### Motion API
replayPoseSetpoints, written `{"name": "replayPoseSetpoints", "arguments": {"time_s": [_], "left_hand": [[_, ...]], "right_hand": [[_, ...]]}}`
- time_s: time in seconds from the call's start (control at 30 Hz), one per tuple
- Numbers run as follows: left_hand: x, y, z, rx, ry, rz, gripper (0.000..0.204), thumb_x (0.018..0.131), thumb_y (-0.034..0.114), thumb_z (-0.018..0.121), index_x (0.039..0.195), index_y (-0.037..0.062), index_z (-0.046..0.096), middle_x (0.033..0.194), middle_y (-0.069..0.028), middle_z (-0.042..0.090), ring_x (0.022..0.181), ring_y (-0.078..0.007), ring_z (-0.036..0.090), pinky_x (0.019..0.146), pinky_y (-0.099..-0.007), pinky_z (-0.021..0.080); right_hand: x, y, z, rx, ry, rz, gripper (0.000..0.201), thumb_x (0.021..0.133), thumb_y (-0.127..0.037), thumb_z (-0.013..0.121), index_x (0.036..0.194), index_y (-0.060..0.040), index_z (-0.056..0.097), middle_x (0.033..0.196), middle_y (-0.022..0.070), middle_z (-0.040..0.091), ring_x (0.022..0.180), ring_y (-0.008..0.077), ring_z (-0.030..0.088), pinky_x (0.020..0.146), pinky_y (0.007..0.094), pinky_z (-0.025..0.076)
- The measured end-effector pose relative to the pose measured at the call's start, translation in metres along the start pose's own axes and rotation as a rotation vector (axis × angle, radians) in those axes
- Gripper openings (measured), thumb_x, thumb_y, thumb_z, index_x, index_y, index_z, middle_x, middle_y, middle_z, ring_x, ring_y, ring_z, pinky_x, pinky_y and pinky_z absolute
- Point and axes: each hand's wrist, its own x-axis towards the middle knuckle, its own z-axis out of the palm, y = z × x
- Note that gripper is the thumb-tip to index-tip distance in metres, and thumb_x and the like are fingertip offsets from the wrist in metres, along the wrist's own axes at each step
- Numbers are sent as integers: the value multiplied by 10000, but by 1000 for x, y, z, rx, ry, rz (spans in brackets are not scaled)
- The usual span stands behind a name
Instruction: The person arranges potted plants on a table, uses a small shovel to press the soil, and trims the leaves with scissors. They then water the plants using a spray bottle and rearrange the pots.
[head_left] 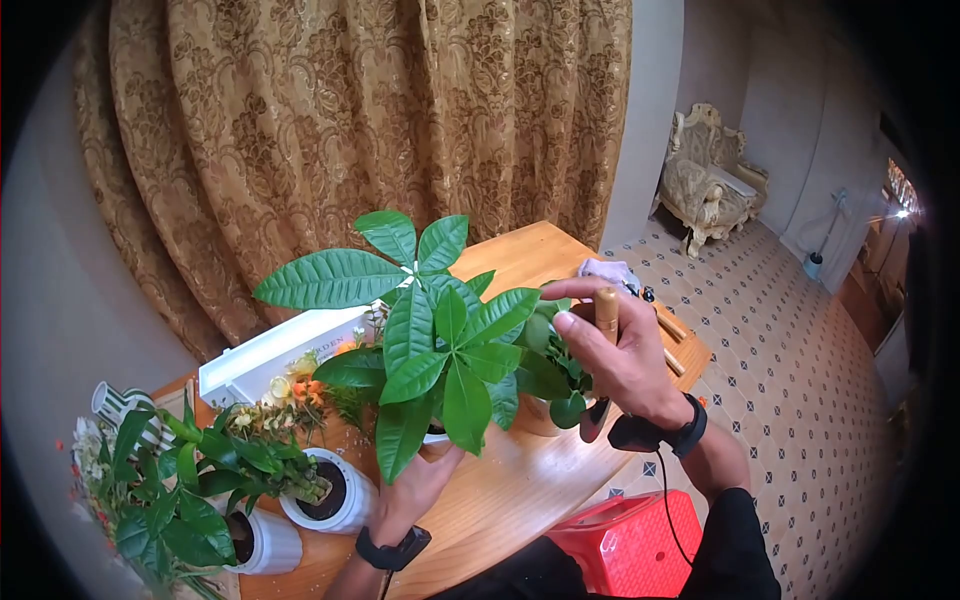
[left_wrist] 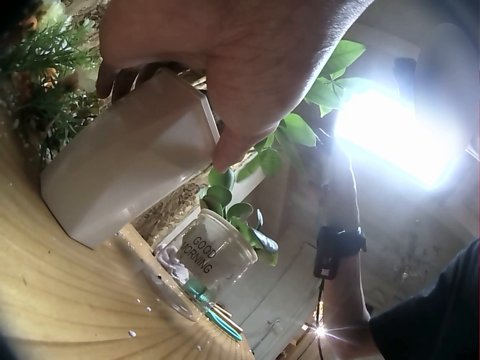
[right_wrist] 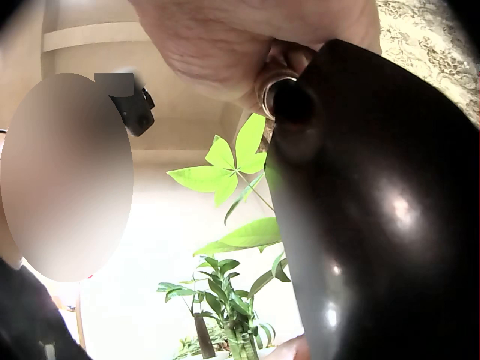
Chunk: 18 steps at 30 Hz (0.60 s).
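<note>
My left hand (head_left: 428, 488) grips a pale, straight-sided plant pot (left_wrist: 124, 165) at its rim, with the thumb on one side and fingers curled over the other. A leafy green plant (head_left: 455, 350) with broad, fanned leaves rises above this hand and hides most of the pot in the head view. To its right, my right hand (head_left: 640, 360) holds a garden trowel by its wooden handle (head_left: 607, 312). The trowel's dark metal blade (right_wrist: 375, 217) hangs below that hand. Close by stands a round-leaved plant in a pot marked GOOD MORNING (left_wrist: 206, 251).
Two white pots with plants, one pot (head_left: 335, 505) nearer, stand at the left beside loose flowers (head_left: 300, 385) and a white planter box (head_left: 285, 350). Wooden-handled tools (head_left: 672, 325) and a pale cloth (head_left: 608, 272) lie at the table's right end. A red stool (head_left: 630, 545) stands below the front edge.
</note>
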Motion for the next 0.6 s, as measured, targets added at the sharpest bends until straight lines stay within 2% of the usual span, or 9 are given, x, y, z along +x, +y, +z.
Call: {"name": "replayPoseSetpoints", "arguments": {"time_s": [0.13, 0.2, 0.27, 0.33, 0.4, 0.47, 0.53, 0.57, 0.6], "left_hand": [[-2, -3, -1, 19, -13, -26, 545, 765, 245, 864, 1162, -25, 606, 1095, -206, 665, 1017, -367, 646, 900, -462, 496], [-2, -3, -1, 6, -16, -34, 543, 767, 247, 863, 1160, -25, 606, 1093, -207, 665, 1015, -372, 645, 898, -463, 496], [-3, -4, -1, -8, -20, -42, 540, 768, 249, 861, 1158, -24, 606, 1090, -207, 665, 1014, -377, 645, 897, -463, 496], [-2, -6, 0, -17, -26, -36, 539, 768, 251, 862, 1155, -23, 607, 1080, -204, 665, 1010, -380, 643, 897, -465, 496], [-2, -11, 0, 0, -28, -22, 540, 768, 251, 862, 1154, -25, 605, 1078, -204, 663, 1009, -378, 642, 898, -465, 496], [-2, -11, 0, 18, -29, -7, 542, 768, 250, 862, 1154, -28, 602, 1076, -204, 662, 1009, -377, 642, 899, -465, 495], [-2, -7, 0, 12, -9, -2, 557, 767, 253, 863, 1161, -36, 595, 1083, -209, 658, 1014, -373, 640, 903, -464, 493], [-2, -7, 1, 12, -10, -1, 557, 767, 253, 863, 1161, -36, 595, 1083, -209, 658, 1014, -373, 640, 903, -464, 493], [-3, -6, 1, 22, 0, -4, 560, 765, 252, 863, 1161, -38, 593, 1084, -211, 656, 1013, -371, 640, 902, -463, 493]], "right_hand": [[2, 6, -13, 123, 32, 121, 275, 1007, -173, 646, 1224, -4, 657, 709, -56, 552, 613, 19, 490, 536, 209, 377], [5, 8, -17, 186, 34, 164, 250, 1008, -187, 644, 1175, -1, 644, 674, -57, 513, 553, 18, 445, 492, 209, 348], [7, 13, -22, 353, 21, 305, 209, 1016, -212, 629, 1105, -23, 631, 637, -58, 461, 514, 36, 415, 463, 229, 334], [7, 23, -25, 311, 17, 381, 212, 1030, -249, 600, 1059, -40, 618, 619, -50, 434, 491, 53, 386, 446, 239, 316], [7, 34, -30, 571, -156, 649, 230, 1041, -261, 572, 1081, -41, 626, 614, -42, 431, 480, 60, 370, 437, 234, 307], [4, 35, -24, 553, -162, 714, 229, 1046, -253, 554, 1086, -42, 634, 611, -41, 424, 470, 62, 354, 427, 235, 307], [4, 47, -20, 708, -228, 889, 220, 1047, -236, 547, 1095, -45, 644, 608, -43, 420, 465, 60, 353, 429, 236, 314], [4, 58, -17, 783, -275, 906, 200, 1051, -229, 532, 1004, -60, 628, 611, -40, 435, 466, 64, 361, 431, 236, 316], [3, 57, -14, 783, -274, 905, 200, 1051, -229, 532, 1004, -60, 628, 611, -40, 435, 466, 64, 361, 431, 236, 316]]}}
